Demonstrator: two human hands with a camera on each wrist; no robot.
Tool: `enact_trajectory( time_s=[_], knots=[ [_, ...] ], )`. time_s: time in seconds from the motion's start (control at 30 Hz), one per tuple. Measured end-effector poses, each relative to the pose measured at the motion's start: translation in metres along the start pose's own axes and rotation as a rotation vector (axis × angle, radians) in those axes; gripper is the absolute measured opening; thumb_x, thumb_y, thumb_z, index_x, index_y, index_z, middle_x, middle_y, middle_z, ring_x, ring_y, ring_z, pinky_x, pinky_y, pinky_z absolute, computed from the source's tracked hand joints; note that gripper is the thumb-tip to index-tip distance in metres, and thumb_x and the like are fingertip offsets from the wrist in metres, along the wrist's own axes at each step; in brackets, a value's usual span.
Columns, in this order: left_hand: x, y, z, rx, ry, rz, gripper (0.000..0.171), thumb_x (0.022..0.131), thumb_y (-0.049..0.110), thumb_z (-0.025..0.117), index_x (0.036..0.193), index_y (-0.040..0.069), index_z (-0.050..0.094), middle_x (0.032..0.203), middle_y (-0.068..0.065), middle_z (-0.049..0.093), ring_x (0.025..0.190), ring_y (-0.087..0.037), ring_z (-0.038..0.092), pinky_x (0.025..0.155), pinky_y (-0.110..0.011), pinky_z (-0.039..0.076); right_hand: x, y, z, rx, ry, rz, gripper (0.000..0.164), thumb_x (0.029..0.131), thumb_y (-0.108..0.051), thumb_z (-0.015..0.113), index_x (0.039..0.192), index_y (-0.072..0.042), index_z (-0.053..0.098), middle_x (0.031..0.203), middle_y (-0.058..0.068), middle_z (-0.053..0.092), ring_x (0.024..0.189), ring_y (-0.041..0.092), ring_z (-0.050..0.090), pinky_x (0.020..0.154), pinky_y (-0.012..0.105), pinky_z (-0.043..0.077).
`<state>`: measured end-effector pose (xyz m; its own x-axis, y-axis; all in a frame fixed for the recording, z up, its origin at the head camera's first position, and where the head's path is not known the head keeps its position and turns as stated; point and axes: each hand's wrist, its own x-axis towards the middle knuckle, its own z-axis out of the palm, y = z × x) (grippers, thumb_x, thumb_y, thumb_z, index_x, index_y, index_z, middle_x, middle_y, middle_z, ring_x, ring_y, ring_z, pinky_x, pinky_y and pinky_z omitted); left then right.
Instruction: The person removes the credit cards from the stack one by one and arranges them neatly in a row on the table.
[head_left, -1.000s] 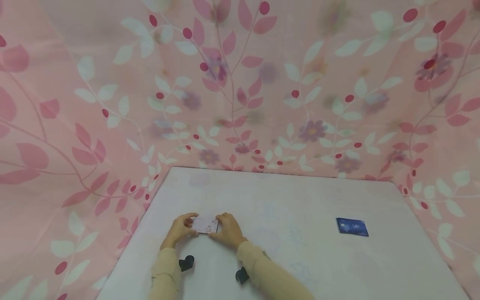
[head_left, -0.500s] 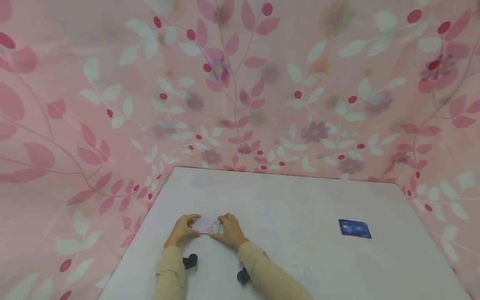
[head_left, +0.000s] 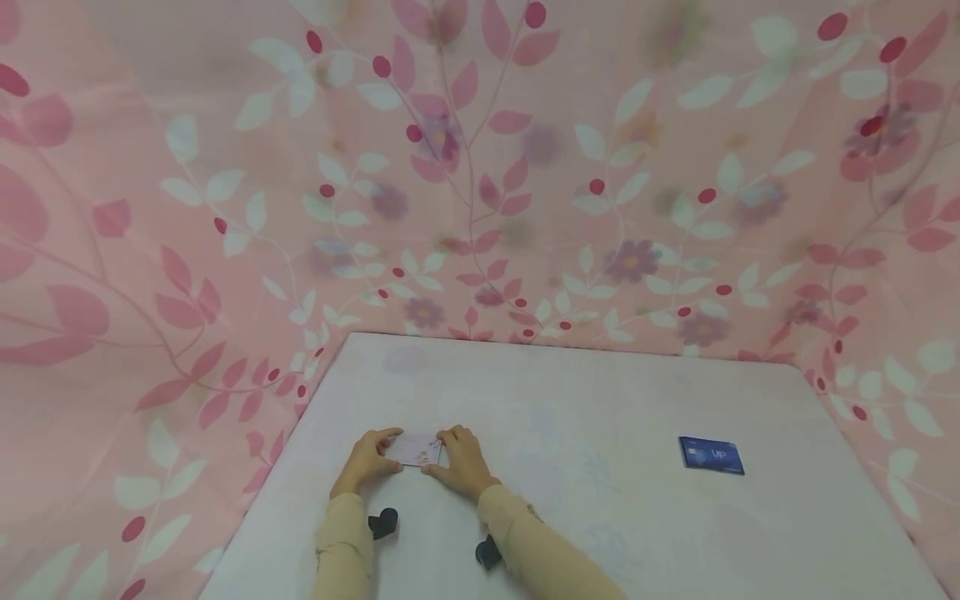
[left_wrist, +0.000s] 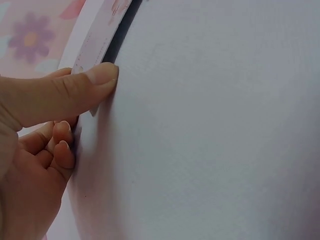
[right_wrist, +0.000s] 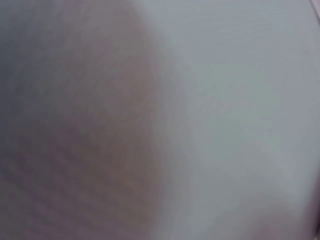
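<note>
left hand (head_left: 369, 461) and right hand (head_left: 461, 465), fingers bent, pinch 2 opposite ends of a pale printed card (head_left: 417, 450) (a blue card (head_left: 712, 456) lies well apart on the white table (head_left: 570, 400)).

One left hand (head_left: 367, 457) and one right hand (head_left: 461, 462), two in all, flank one pale floral card (head_left: 416, 451). Right of that card: one blue VIP card (head_left: 712, 456); nearer the wearer: two sleeves (head_left: 345, 542), two black wrist cameras (head_left: 385, 523); beneath: one worktop (head_left: 577, 417).

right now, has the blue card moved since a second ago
No. In the head view, the blue card keeps its place against the back edge of the white table; both shift slightly rightward together, as when the camera moves.
</note>
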<state>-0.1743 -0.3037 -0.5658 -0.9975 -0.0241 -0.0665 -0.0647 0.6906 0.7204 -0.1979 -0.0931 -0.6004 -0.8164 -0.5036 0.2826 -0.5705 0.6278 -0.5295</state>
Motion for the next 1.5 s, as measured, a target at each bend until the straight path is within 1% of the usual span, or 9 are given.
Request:
enact_trajectory(
  time_s=[0.23,0.33,0.63,0.77,0.97,1.13,1.3,1.5],
  knots=[
    [-0.0013,0.0021,-0.0014,0.004,-0.021,0.004,0.063,0.059,-0.004,0.08,0.119,0.0,0.062,0.092,-0.01,0.053,0.079,-0.021,0.044,0.068,-0.031,0.038,-0.0003,0.0019,0.0011,0.03,-0.023,0.017,0.059,0.078,-0.046,0.072,0.119,-0.005,0.06,0.105,0.002,0.053,0.097,0.016,0.049,0.087,0.031,0.042],
    [-0.0012,0.003,-0.002,0.012,-0.021,0.019,0.062,0.059,-0.003,0.081,0.118,0.0,0.062,0.091,-0.011,0.054,0.079,-0.021,0.045,0.068,-0.031,0.038,0.0005,0.0018,0.0009,0.024,-0.018,0.018,0.058,0.078,-0.046,0.072,0.118,-0.006,0.06,0.105,0.002,0.053,0.097,0.016,0.049,0.087,0.03,0.042],
    [-0.0019,0.0015,-0.0015,0.023,-0.012,0.025,0.062,0.059,-0.001,0.083,0.117,-0.001,0.062,0.092,-0.011,0.055,0.08,-0.021,0.046,0.07,-0.032,0.039,0.001,-0.0001,-0.0007,0.025,-0.03,0.022,0.058,0.078,-0.045,0.072,0.118,-0.005,0.061,0.106,0.003,0.053,0.097,0.016,0.049,0.087,0.031,0.043],
    [-0.0014,-0.0001,-0.0014,0.024,-0.01,0.037,0.062,0.059,-0.001,0.083,0.117,-0.001,0.063,0.091,-0.011,0.054,0.079,-0.021,0.045,0.07,-0.032,0.039,0.0007,0.0003,-0.0005,0.013,-0.029,0.012,0.059,0.078,-0.045,0.072,0.119,-0.004,0.061,0.106,0.003,0.053,0.096,0.015,0.048,0.086,0.029,0.042],
    [-0.0011,-0.0001,-0.0017,0.017,-0.014,0.02,0.062,0.059,-0.001,0.083,0.117,0.0,0.063,0.092,-0.01,0.054,0.08,-0.021,0.045,0.07,-0.032,0.039,-0.0002,-0.0012,-0.0031,0.001,-0.014,-0.022,0.059,0.079,-0.043,0.072,0.12,-0.002,0.061,0.104,0.005,0.052,0.094,0.016,0.048,0.084,0.029,0.042],
    [-0.0008,-0.0002,-0.0016,0.007,-0.011,0.019,0.06,0.06,0.0,0.082,0.117,0.0,0.063,0.091,-0.01,0.053,0.08,-0.02,0.044,0.07,-0.032,0.038,0.0,-0.0011,-0.0041,0.004,-0.004,-0.026,0.058,0.08,-0.041,0.071,0.12,0.0,0.061,0.104,0.006,0.052,0.094,0.017,0.048,0.084,0.03,0.042],
    [-0.0013,-0.002,-0.0007,0.01,-0.004,0.028,0.058,0.06,0.0,0.081,0.115,-0.001,0.063,0.09,-0.01,0.053,0.079,-0.021,0.044,0.069,-0.032,0.038,-0.0001,-0.0003,-0.002,-0.006,-0.008,-0.032,0.057,0.082,-0.041,0.07,0.12,-0.001,0.061,0.104,0.005,0.052,0.094,0.016,0.048,0.083,0.029,0.042],
    [-0.0023,-0.0024,0.0003,0.006,0.003,0.043,0.055,0.061,-0.001,0.082,0.113,-0.002,0.063,0.089,-0.011,0.052,0.079,-0.021,0.044,0.068,-0.032,0.038,-0.0008,-0.0008,-0.0017,-0.012,0.006,-0.046,0.056,0.081,-0.041,0.07,0.119,-0.001,0.062,0.104,0.006,0.053,0.092,0.016,0.048,0.081,0.028,0.042]
  ],
)
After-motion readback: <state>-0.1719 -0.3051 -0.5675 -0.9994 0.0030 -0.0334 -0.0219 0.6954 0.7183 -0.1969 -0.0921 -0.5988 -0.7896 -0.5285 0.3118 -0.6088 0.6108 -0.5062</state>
